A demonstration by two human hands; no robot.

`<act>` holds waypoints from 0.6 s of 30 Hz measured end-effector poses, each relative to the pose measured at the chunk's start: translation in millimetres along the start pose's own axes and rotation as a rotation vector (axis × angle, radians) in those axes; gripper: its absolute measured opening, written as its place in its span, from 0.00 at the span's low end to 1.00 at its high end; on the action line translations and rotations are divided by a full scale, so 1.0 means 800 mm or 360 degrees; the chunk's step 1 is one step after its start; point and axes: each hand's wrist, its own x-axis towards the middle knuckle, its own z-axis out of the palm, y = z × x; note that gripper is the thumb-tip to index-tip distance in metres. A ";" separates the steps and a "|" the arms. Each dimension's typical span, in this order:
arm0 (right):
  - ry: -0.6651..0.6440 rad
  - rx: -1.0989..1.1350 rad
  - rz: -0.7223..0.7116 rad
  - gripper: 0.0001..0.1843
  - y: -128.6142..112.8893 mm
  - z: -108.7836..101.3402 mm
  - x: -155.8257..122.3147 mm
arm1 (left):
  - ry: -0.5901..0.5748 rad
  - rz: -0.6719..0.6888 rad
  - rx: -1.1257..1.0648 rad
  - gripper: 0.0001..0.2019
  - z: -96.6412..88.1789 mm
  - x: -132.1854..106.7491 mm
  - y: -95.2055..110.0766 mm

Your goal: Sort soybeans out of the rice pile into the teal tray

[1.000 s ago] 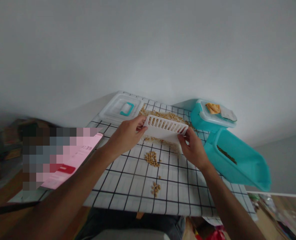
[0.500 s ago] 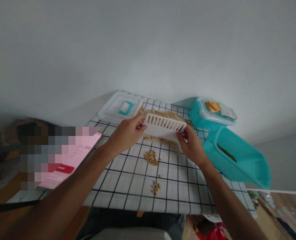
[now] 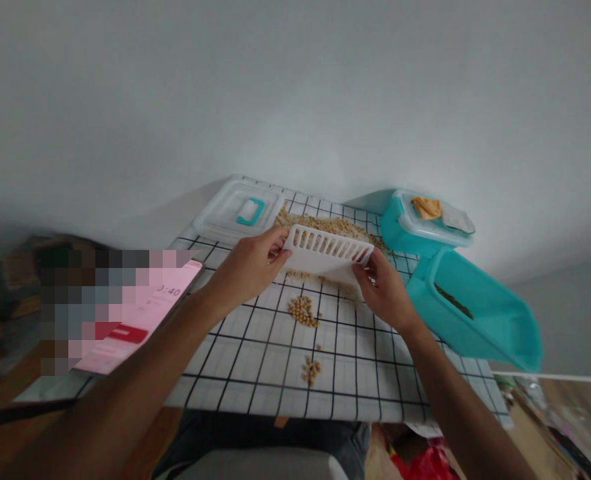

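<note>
Between my two hands is a white slotted plastic piece (image 3: 320, 260), with a row of slots along its upper edge. My left hand (image 3: 262, 260) pinches its left end, thumb in front. At its right end, my right hand (image 3: 382, 287) grips it the same way. Behind it lies a heap of round tan beans (image 3: 345, 229) mixed with finer pale grains, partly hidden by the piece. More fine grains show below its lower edge. Nearer to me on the checked cloth are a small pile of beans (image 3: 303, 311) and a smaller cluster of beans (image 3: 312, 371).
A clear lid (image 3: 220, 212) with a teal handle lies at the back left. At the right stand a lidded teal box (image 3: 400, 227) with an orange cloth (image 3: 426, 208) on top, and an open teal bin (image 3: 495, 313) with dark contents. A lit phone (image 3: 140, 320) is at the left.
Both hands keep hold of the white slotted piece, almost unmoved. The whole view has shifted very slightly, and the digits on the phone screen have changed.
</note>
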 end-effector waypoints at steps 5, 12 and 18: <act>0.0006 0.0016 -0.0045 0.15 -0.006 -0.001 -0.004 | 0.0007 0.0004 0.0037 0.09 -0.005 -0.005 0.010; -0.0004 0.0007 -0.0025 0.15 0.001 0.001 -0.001 | -0.0008 -0.0011 0.0044 0.09 -0.001 -0.003 0.005; -0.0006 0.0008 -0.0018 0.14 0.003 0.002 0.000 | -0.0007 -0.0003 0.0044 0.10 0.003 -0.003 -0.001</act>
